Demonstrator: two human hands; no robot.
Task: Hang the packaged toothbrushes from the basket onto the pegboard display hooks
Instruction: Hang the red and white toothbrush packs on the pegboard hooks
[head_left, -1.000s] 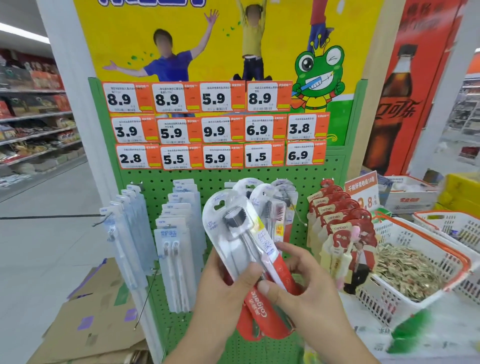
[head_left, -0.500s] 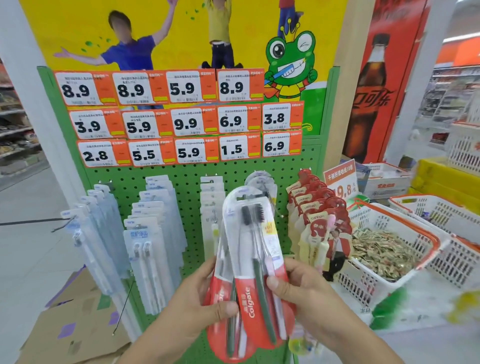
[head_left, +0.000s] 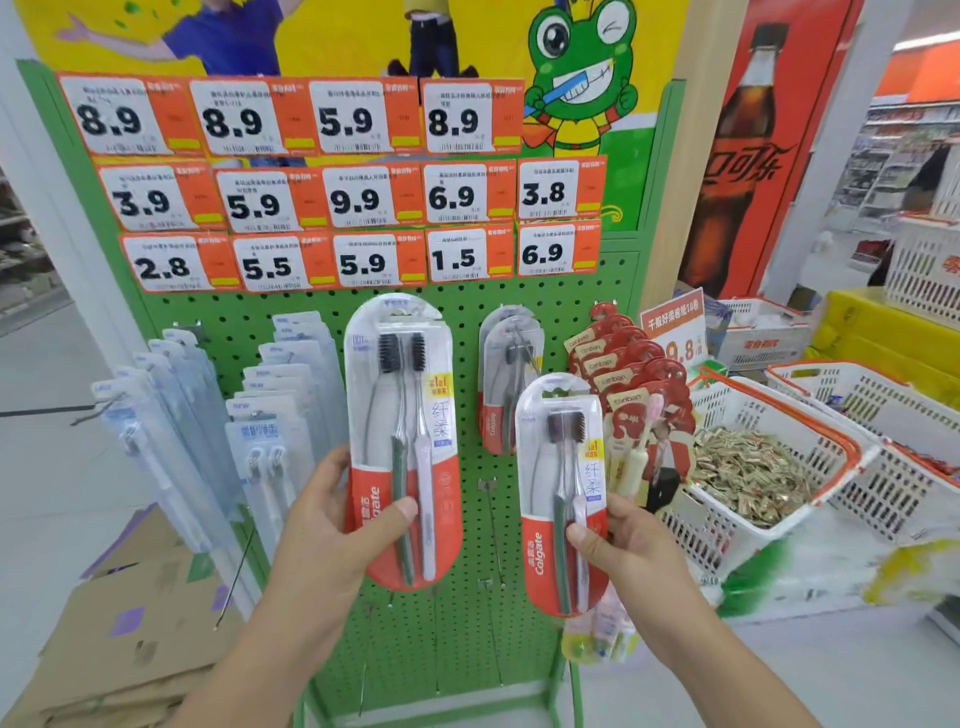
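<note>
Left hand (head_left: 332, 525) fingers grasping one toothbrush pack (head_left: 400, 436), right hand (head_left: 631, 551) fingers grasping another pack (head_left: 563, 493), pegboard (head_left: 467, 519) behind

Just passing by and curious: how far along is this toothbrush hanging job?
Partly done, it seems: a few matching packs already hang on a hook on the green pegboard. In hand: the left hand holds one Colgate pack, the right hand another. Both remain to be hung; the source basket isn't identifiable.

I see a green pegboard (head_left: 452, 623) dotted with holes, red-and-clear toothbrush packs (head_left: 402, 441) with dark and pale brushes, and orange-and-white price tags (head_left: 332, 197) at twelve o'clock.
</note>
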